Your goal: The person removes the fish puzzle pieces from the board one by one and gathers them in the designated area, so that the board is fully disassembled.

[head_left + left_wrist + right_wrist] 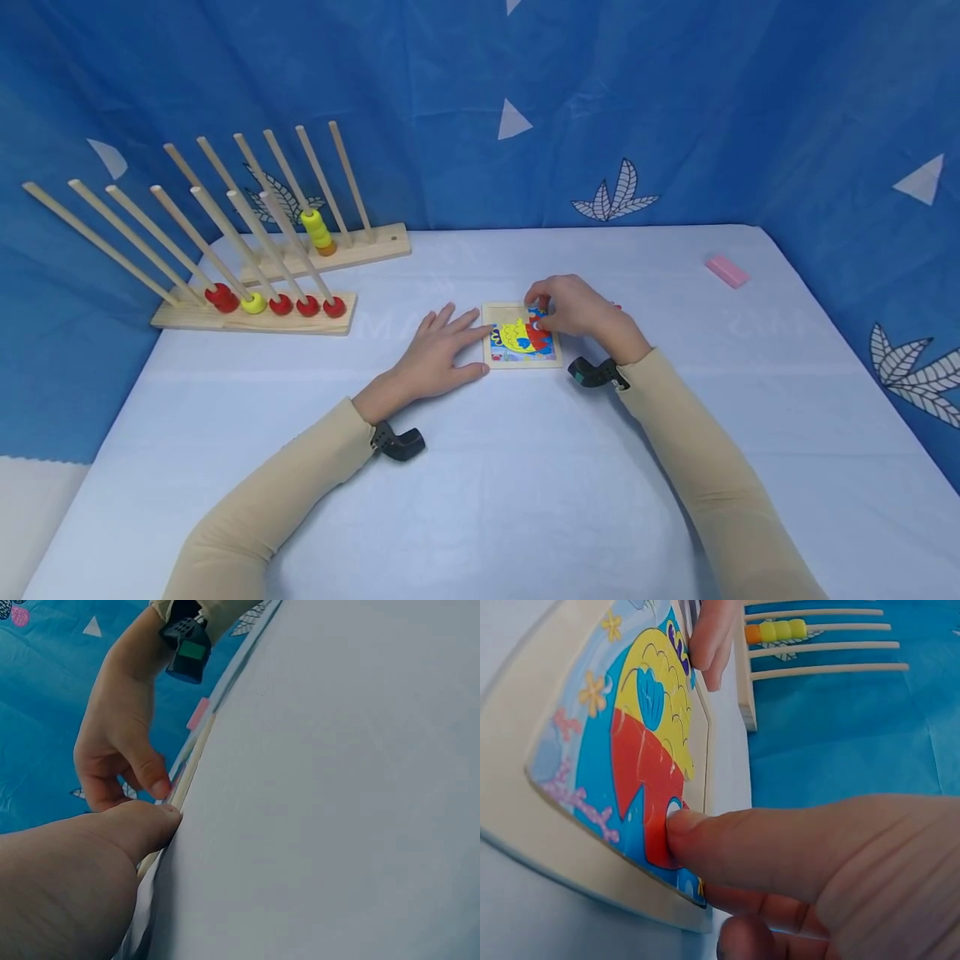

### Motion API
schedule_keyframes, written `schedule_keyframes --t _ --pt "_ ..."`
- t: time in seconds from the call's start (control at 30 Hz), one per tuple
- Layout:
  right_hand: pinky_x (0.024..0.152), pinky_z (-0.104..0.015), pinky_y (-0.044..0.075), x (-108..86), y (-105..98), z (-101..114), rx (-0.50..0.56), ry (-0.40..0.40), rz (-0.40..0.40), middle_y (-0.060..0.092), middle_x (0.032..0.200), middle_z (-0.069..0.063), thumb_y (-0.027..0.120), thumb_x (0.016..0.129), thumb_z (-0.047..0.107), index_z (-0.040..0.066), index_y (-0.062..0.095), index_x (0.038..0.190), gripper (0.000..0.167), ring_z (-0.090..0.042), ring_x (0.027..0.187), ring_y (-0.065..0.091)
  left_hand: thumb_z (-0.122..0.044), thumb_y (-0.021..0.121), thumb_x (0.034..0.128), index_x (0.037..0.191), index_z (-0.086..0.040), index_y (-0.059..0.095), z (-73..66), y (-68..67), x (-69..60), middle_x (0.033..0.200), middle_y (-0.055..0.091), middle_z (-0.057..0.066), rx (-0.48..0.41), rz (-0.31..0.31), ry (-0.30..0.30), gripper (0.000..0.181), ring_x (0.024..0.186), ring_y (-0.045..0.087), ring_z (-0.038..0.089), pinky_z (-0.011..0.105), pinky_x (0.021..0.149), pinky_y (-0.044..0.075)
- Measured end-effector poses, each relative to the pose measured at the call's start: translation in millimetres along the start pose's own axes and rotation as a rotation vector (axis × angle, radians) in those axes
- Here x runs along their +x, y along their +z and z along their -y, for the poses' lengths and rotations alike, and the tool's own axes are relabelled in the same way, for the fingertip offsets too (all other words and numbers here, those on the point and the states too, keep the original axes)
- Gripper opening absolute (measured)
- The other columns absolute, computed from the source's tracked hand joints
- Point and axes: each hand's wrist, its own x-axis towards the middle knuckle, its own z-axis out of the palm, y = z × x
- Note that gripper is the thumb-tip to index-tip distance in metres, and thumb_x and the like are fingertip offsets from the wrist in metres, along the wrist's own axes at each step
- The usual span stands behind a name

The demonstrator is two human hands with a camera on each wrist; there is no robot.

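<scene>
Though unclear, narrow grip (581, 307) on puzzle (513, 337)

High up, the head view is overlooking the left hand (431, 358) and right hand (577, 308); low, the left wrist's is facing the latter; the right wrist's, closest, is sharing the puzzle (513, 337) with the head's.

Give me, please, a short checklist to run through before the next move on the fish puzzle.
1. Left hand touching the left edge of the wooden frame: ok.
2. Right hand at the puzzle's right side: ok, its thumb touches the red section.
3. Piece under that thumb fully seated: cannot tell, the fingers hide part of it.
4. Picture complete: not ok, bare wood shows at the upper left.
5. Pink block apart from the puzzle: ok.
</scene>
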Motion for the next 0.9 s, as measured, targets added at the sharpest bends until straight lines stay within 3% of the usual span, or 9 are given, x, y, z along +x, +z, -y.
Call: schedule_keyframes --t 0.23,0.5,0.9 --pt "0.086 -0.034 0.059 1.3 -1.3 1.0 -0.016 0.013 0.024 0.066 0.112 -0.013 0.081 0.085 0.01 0.009 0.067 0.131 0.049 -0.025 0.101 0.058 -0.045 0.065 0.0951 0.152 -0.021 0.05 0.3 0.4 -0.1 0.166 0.035 0.012 0.002 0.003 -0.006 0.064 0.157 0.016 0.046 0.069 0.123 0.013" --pt "0.093 -0.04 0.059 -0.8 1.1 2.5 -0.019 0.026 -0.005 0.062 0.117 -0.014 0.083 0.083 0.01 0.012 0.068 0.125 0.045 -0.027 0.108 0.056 -0.045 0.065 0.0946 0.152 -0.021 0.051 1.3 1.0 1.0 0.166 0.036 0.012 0.006 -0.007 -0.003 0.063 0.157 0.017 0.046 0.069 0.123 0.013" --pt "0.089 -0.038 0.059 -2.1 0.9 -0.3 0.068 0.019 0.051 0.066 0.122 -0.014 0.077 0.09 0.01 0.018 0.059 0.122 0.038 -0.027 0.098 0.06 -0.045 0.064 0.0951 0.152 -0.021 0.051 2.0 1.2 0.8 0.166 0.035 0.011 -0.002 -0.003 -0.005 0.063 0.158 0.016 0.045 0.068 0.124 0.012"
